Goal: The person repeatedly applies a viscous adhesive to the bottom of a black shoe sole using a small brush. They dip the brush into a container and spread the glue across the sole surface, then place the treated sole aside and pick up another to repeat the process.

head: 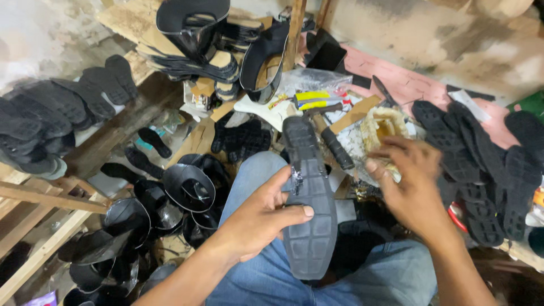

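Left hand (258, 218) grip closed on the grey shoe sole (309, 198), tread side up, resting along the person's jeans-clad knee (249, 170). Right hand (405, 181) blurred, fingers loosely open, holding nothing, just over a yellowish glue tin (382, 127). Hammer (328, 136) lies just beyond the sole. Black soles (481, 164) piled at right.

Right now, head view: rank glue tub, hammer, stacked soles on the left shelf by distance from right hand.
1. Glue tub: under the fingertips of the right hand.
2. Hammer: just left of the tub.
3. Stacked soles: far left shelf.
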`<action>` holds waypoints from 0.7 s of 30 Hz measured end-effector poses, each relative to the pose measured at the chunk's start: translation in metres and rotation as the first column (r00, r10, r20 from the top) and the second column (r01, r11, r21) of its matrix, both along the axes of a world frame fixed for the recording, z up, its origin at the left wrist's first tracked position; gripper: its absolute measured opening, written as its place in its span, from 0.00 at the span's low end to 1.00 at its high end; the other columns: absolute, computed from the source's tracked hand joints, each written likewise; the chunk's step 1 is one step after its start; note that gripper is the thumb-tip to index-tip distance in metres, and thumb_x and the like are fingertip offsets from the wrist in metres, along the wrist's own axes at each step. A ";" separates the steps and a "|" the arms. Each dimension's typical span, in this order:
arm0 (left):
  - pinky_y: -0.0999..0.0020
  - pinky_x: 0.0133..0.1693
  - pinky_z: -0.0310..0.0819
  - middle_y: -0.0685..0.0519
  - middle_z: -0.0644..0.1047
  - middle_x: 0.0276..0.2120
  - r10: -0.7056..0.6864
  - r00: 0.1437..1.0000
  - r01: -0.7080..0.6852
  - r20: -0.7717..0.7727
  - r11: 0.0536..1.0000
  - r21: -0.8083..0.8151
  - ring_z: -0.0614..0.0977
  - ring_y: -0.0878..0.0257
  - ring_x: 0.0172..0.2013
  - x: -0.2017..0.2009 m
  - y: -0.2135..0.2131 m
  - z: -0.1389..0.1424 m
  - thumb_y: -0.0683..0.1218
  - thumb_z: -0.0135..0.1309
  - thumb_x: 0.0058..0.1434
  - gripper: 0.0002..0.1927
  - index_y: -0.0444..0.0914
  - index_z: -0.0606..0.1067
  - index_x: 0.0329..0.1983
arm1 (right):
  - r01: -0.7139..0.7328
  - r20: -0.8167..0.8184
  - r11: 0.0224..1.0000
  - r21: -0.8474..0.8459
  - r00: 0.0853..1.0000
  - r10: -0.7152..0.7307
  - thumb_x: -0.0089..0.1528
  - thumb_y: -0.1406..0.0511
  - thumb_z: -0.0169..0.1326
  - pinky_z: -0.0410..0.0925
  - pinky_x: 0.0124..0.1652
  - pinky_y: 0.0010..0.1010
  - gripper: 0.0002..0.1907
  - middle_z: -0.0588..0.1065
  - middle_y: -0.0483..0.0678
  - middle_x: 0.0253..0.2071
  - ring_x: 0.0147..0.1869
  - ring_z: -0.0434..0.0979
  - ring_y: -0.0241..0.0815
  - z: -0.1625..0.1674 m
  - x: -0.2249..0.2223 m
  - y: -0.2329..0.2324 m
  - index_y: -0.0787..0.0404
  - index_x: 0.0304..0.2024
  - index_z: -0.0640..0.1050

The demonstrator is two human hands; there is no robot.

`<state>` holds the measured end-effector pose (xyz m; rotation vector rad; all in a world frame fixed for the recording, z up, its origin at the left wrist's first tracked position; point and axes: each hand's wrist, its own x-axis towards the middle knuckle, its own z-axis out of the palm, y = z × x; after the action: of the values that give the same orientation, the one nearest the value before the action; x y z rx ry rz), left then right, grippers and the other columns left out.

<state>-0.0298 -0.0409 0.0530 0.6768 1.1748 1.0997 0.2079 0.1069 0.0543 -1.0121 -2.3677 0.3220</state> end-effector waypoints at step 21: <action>0.69 0.44 0.81 0.50 0.80 0.48 -0.037 0.923 -0.029 0.382 0.986 0.166 0.83 0.65 0.44 0.012 0.005 0.011 0.33 0.57 0.57 0.43 0.39 0.56 0.75 | -0.282 -0.447 0.959 0.023 0.855 0.262 0.60 0.79 0.52 0.64 0.64 0.36 0.25 0.76 0.46 0.57 0.63 0.71 0.48 -0.011 -0.017 -0.050 0.45 0.47 0.84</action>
<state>-0.0179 -0.0362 0.0644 0.5588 0.7485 1.2721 0.1913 0.0571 0.0433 -0.5376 -2.0773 0.6427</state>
